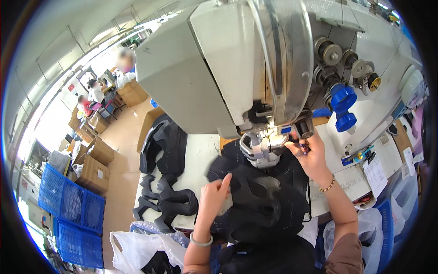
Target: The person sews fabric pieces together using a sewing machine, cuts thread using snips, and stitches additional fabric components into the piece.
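Observation:
A large industrial sewing machine stands in front of me, its lit needle area above a metal presser part. Black cut-out fabric pieces are draped below the needle and toward my lap. My left hand is closed at the left edge of this black fabric, fingers and thumb pinching it. Just right of the needle, my right hand is raised with its fingers curled round a small dark purple tool; its exact kind is partly hidden by the fingers.
More black cut pieces lie on the white table at left, beside a cardboard box. A white plastic bag hangs below. Blue crates stand on the floor. A paper sheet lies at right. People sit farther back.

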### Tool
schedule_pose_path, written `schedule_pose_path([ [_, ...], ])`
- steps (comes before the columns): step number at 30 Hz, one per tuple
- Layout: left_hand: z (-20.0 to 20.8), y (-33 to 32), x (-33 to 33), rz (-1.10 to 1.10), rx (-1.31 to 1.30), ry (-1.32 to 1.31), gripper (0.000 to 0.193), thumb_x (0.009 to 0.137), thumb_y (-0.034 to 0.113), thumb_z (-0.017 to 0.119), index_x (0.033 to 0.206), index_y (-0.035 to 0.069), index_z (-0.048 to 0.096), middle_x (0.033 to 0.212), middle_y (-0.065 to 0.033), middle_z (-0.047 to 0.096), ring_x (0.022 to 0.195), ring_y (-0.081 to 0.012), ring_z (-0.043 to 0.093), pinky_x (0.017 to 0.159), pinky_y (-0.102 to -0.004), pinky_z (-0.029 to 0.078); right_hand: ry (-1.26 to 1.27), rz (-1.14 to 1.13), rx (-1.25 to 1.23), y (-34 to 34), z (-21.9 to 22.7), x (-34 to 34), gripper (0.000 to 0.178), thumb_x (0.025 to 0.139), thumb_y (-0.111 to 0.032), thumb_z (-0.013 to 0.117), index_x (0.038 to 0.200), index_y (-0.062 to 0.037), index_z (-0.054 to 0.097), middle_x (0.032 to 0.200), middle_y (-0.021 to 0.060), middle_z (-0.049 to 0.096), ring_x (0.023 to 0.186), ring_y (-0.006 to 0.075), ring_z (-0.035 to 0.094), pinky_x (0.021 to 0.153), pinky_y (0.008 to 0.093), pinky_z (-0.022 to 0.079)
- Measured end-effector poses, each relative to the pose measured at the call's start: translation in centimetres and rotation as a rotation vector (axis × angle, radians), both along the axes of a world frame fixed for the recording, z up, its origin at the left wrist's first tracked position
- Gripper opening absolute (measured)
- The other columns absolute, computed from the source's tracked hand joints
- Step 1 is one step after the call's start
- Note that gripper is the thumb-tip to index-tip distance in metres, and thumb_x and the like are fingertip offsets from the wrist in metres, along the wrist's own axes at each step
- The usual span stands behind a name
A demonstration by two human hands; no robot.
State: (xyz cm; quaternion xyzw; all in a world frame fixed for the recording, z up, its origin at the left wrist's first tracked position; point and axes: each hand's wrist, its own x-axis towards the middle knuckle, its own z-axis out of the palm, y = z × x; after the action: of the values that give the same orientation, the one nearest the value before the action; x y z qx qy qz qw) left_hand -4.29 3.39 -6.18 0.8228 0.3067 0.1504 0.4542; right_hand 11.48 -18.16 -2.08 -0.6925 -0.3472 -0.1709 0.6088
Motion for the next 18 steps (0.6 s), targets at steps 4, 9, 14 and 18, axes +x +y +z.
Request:
schedule_pose_path([
  [4, 5.5, -2.1, 0.1, -0.093, 0.419, -0.049, 0.038, 0.079, 0.034, 0.07, 0.089, -0.003, 0.065, 0.058, -0.0097, 0.056, 0.051, -0.0173, 0.057, 0.055, -0.029, 0.046, -0.026, 0.038, 0.006, -1.0, -0.1, -1.2, 0.014, 0.08, -0.006, 0.069, 0.083, -0.0034, 0.056, 0.065, -0.0006, 0.052, 0.054, 0.0048, 0.04, 0.052, 0.0187, 0.035],
  [9, 7.2, -0.4, 7.0, -0.437, 0.709, -0.495, 0.048, 0.072, 0.037, 0.076, 0.091, -0.003, 0.059, 0.073, -0.0125, 0.056, 0.064, -0.0264, 0.054, 0.061, -0.0343, 0.045, 0.112, 0.066, -0.337, -1.8, 3.5, -6.1, 0.026, 0.083, -0.023, 0.068, 0.086, -0.0039, 0.05, 0.078, 0.0103, 0.055, 0.06, 0.017, 0.054, 0.058, 0.0286, 0.045],
  [14, 9.1, 0.0, 8.8, -0.692, 0.602, -0.254, 0.064, 0.062, 0.053, 0.078, 0.076, -0.002, 0.047, 0.065, -0.0107, 0.048, 0.06, -0.026, 0.05, 0.059, -0.0356, 0.042, 0.532, 0.602, -0.403, -4.4, 4.9, -7.9, 0.023, 0.095, -0.022, 0.049, 0.096, -0.0014, 0.059, 0.084, 0.0036, 0.05, 0.066, 0.012, 0.053, 0.062, 0.0264, 0.042],
  [18, 11.6, -0.7, 8.2, -0.668, 0.551, 0.105, 0.063, 0.071, 0.041, 0.076, 0.106, -0.004, 0.049, 0.084, -0.0131, 0.056, 0.074, -0.0229, 0.058, 0.069, -0.033, 0.048, 0.766, 0.773, -0.497, -2.8, 5.0, -6.7, 0.035, 0.097, -0.031, 0.042, 0.101, -0.0017, 0.061, 0.074, 0.0004, 0.056, 0.064, 0.0062, 0.046, 0.059, 0.0207, 0.039],
])
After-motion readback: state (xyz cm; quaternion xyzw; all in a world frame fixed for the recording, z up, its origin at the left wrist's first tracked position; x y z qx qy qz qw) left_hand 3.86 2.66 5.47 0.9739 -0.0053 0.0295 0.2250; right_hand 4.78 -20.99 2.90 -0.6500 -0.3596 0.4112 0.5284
